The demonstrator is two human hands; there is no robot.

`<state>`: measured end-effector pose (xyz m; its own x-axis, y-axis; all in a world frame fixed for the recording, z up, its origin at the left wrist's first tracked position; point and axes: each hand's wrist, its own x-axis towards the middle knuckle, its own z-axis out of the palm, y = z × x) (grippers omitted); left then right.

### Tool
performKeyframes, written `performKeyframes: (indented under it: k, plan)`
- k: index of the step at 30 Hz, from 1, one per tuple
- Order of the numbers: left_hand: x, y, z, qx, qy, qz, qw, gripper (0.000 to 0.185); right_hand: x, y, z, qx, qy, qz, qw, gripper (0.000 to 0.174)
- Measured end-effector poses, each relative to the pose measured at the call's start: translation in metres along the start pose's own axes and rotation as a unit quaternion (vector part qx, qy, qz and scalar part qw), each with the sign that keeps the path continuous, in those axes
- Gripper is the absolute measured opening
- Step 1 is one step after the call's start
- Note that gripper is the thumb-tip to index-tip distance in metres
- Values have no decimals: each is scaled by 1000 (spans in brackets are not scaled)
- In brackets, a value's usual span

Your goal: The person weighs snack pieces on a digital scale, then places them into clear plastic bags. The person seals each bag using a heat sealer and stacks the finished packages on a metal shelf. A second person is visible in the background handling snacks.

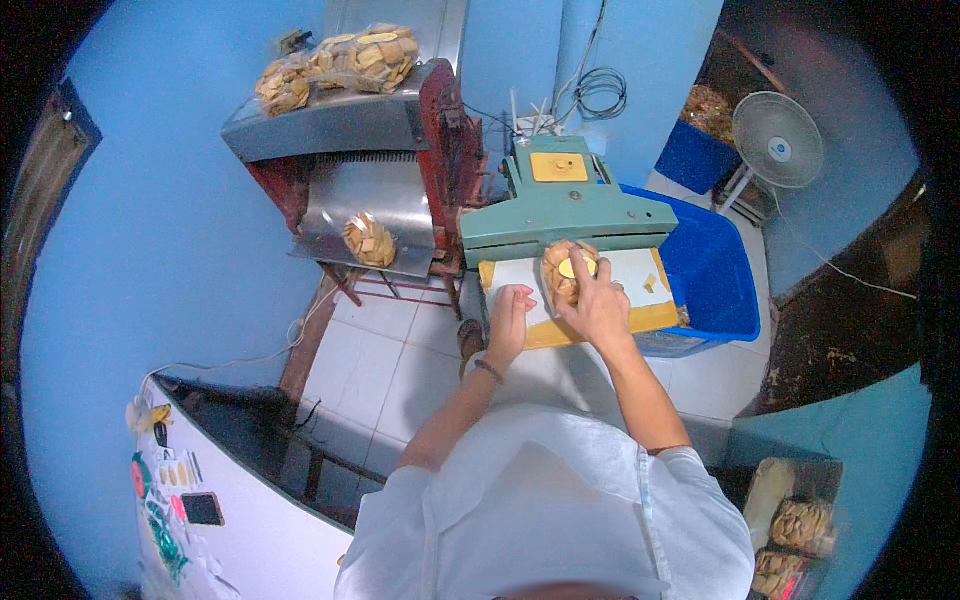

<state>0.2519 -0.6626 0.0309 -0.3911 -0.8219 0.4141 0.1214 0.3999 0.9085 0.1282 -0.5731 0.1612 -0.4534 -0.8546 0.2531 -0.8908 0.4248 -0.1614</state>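
My right hand [604, 304] lies over a clear plastic bag of tan chips or crackers [556, 281], its thumb and fingers spread across the bag's front. That bag carries an oval yellow label and rests on a white board with yellow tape edges [621, 291]. To the left, my left hand [511, 319] hovers at the board with fingers loosely curled and nothing visible in them; it is apart from the bag. Directly behind the board stands a green bag sealing machine [566, 214], its long jaw just beyond the bag's top end.
Left of the sealer, a red and metal machine [330, 135] holds several filled bags [375, 56] on top and one bag [369, 240] on its lower chute. A blue bin [720, 262] is at right, near a fan [778, 140]. A white table [247, 540] carries a phone [203, 509].
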Motion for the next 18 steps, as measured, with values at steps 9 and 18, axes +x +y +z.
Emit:
performKeyframes:
  k: [9,18]
  plan:
    - [2,-8,2,5,-10,-50,999,35,-41,45,-7,20,0,-24,999,81]
    - [32,-6,-51,76,59,27,995,12,-29,233,44,90,237,124,959,81]
